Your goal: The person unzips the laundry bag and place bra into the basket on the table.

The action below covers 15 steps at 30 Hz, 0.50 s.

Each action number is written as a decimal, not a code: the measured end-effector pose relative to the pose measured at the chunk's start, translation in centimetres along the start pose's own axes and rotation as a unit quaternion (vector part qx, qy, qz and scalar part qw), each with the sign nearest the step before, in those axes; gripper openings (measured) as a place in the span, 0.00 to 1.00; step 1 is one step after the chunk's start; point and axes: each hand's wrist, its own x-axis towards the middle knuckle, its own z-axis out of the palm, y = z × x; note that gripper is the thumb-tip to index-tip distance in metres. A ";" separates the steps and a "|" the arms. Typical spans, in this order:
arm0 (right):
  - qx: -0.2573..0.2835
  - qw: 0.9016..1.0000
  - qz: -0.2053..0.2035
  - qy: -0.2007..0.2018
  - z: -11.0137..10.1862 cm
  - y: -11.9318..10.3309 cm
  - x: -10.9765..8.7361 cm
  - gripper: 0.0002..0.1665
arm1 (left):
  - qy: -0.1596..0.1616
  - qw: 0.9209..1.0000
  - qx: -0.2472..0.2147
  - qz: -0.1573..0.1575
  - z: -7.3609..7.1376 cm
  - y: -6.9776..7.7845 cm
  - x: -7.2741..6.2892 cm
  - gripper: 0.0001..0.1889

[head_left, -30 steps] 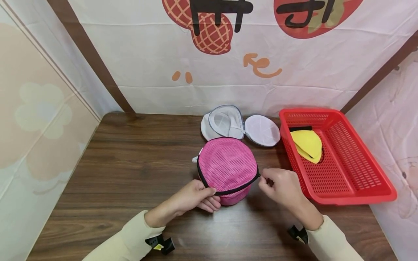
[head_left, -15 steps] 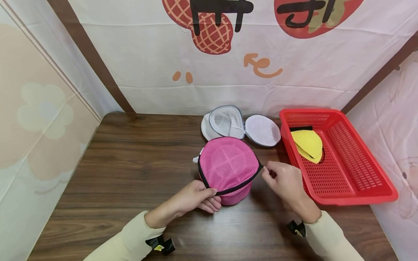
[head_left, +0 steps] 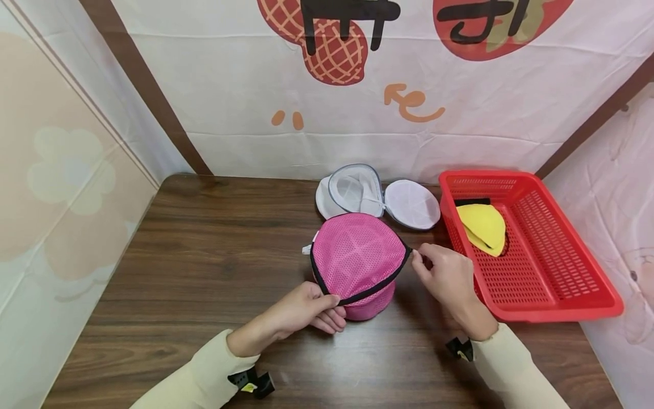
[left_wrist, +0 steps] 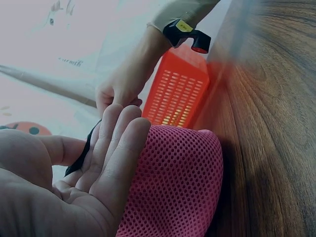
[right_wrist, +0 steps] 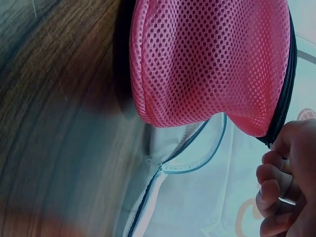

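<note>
A pink mesh laundry bag [head_left: 357,255] with a black zip edge stands on the wooden table in front of the person, its lid lying over the top. My left hand [head_left: 311,307] pinches the zip edge at the front left between thumb and fingers, the other fingers stretched along the bag's side. At the bag's right corner, my right hand [head_left: 447,278] pinches the end of the zip, where the zip pull is hidden by the fingertips. In the right wrist view, the black zip [right_wrist: 284,94] runs down to the thumb and forefinger.
Behind the pink bag lie white mesh bags [head_left: 356,190], one unfolded with its round lid [head_left: 411,204] to the right. A red plastic basket [head_left: 572,267] at the right holds a folded yellow item [head_left: 482,227] and something black. A printed cloth wall rises behind the table [head_left: 230,244].
My right hand has moved away from the person and slightly right along the zip edge, drawing the bag's corner with it. The left hand keeps its place.
</note>
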 end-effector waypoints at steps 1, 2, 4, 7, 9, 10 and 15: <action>0.000 1.000 0.001 -0.003 0.0 0.0 0.0 0.09 | 0.002 1.000 0.000 -0.001 -0.1 0.0 0.0 0.19; 0.000 1.000 0.002 -0.005 0.1 -0.1 0.0 0.10 | 0.004 1.000 -0.001 -0.003 -0.1 -0.1 -0.1 0.19; -0.001 1.000 0.001 -0.007 0.1 -0.2 0.0 0.10 | 0.007 1.000 -0.001 -0.004 -0.2 -0.1 -0.1 0.20; 0.000 1.000 -0.003 -0.004 0.1 -0.2 -0.1 0.10 | 0.013 1.000 -0.003 -0.004 -0.2 -0.2 0.0 0.20; 0.001 1.000 -0.004 -0.004 0.1 -0.3 -0.1 0.11 | 0.015 1.000 -0.005 -0.005 -0.2 -0.2 0.0 0.20; 0.001 1.000 -0.004 -0.004 0.2 -0.3 -0.1 0.11 | 0.015 1.000 -0.007 -0.005 -0.1 -0.2 0.0 0.20; 0.000 1.000 0.003 -0.005 0.3 -0.3 -0.2 0.11 | 0.013 1.000 -0.016 -0.005 0.0 -0.4 0.0 0.20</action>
